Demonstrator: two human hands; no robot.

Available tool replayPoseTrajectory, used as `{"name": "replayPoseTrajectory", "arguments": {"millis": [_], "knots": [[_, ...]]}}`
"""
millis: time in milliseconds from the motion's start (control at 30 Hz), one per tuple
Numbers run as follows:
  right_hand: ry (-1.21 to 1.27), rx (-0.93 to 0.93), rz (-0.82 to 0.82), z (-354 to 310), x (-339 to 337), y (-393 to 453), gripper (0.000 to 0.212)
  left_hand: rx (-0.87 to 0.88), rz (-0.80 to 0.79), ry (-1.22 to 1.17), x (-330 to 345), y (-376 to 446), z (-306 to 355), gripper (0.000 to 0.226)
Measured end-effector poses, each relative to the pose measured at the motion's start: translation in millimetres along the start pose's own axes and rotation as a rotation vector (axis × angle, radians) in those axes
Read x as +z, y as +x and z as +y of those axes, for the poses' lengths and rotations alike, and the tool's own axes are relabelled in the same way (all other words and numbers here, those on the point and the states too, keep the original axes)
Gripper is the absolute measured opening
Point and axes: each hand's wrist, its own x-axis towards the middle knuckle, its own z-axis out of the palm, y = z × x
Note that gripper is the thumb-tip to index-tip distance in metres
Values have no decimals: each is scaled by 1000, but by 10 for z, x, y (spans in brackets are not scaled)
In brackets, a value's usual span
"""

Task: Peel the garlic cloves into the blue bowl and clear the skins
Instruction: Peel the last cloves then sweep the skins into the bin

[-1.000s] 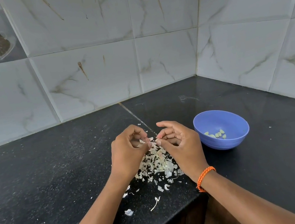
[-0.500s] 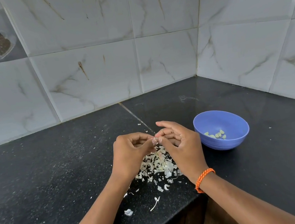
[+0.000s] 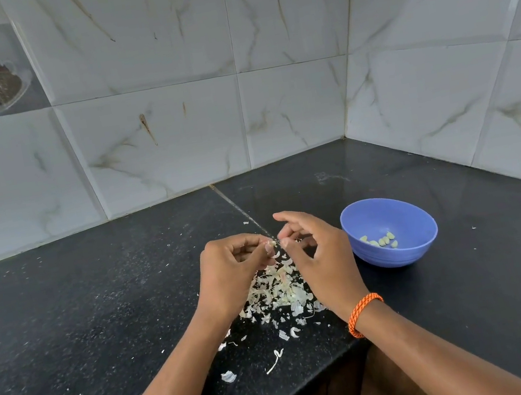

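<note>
Both hands are up over the black worktop [image 3: 67, 335], fingertips meeting right above the skin pile [image 3: 279, 289]. Left hand [image 3: 230, 272] has its fingers curled in, thumb + forefinger pinching a small garlic clove [image 3: 272, 243] w/ papery skin hanging off it. Right hand [image 3: 318, 256] is half open: thumb and a finger nip the same clove from the other side, index finger sticks out straight, the rest loosely bent. Orange braided band [image 3: 365, 314] on the right wrist. Blue bowl [image 3: 398, 256] sits on the worktop just to the right of the right hand, not touching it, w/ approx 6 peeled cloves [image 3: 381, 241] clustered at the bottom; they overlap so can't swear to the count. 1 bowl, 1 clove in hand, 1 main heap of skins under the hands, plus a few stray bits nearer the front edge, incl a curled strip [image 3: 275, 360] and a flake [image 3: 228, 376]. Tiny white specks scattered across the left side of the worktop, way too many to count. Marble-look tiles [image 3: 155, 139] behind.
</note>
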Motion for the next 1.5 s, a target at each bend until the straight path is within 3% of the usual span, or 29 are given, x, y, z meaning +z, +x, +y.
{"name": "replayPoseTrajectory", "arguments": {"millis": [300,500,733,867,1033,1133,1200,1300,1400,1467,1500], "knots": [[169,91,28,-113,-118,87,38,11,-57,-75,12,-11,27,13],[-147,12,-46,-78,-633,436,35,100,29,307,-124,61,-90,47],[-433,189,-59,237,-1164,537,33,57,-20,389,-269,121,-127,26],[-530,176,-95,296,-1197,453,28,55,-33,431,-256,127,-176,28],[-519,156,-51,285,-1153,454,27,83,-28,454,-276,143,-167,25],[-433,91,-23,122,-1020,439,24,171,-69,672,-418,204,-153,16],[-335,60,-125,-5,-877,413,23,150,-188,823,-539,257,-143,21],[-305,67,-467,-110,-602,371,24,-13,-406,789,-703,316,-136,22],[-467,105,-790,-127,-359,334,54,-187,-637,636,-786,288,-89,45],[-557,137,-888,-96,-208,299,69,-213,-700,636,-794,273,-86,54],[-592,126,-871,-72,-134,293,65,-208,-698,643,-780,272,-98,54]]}}
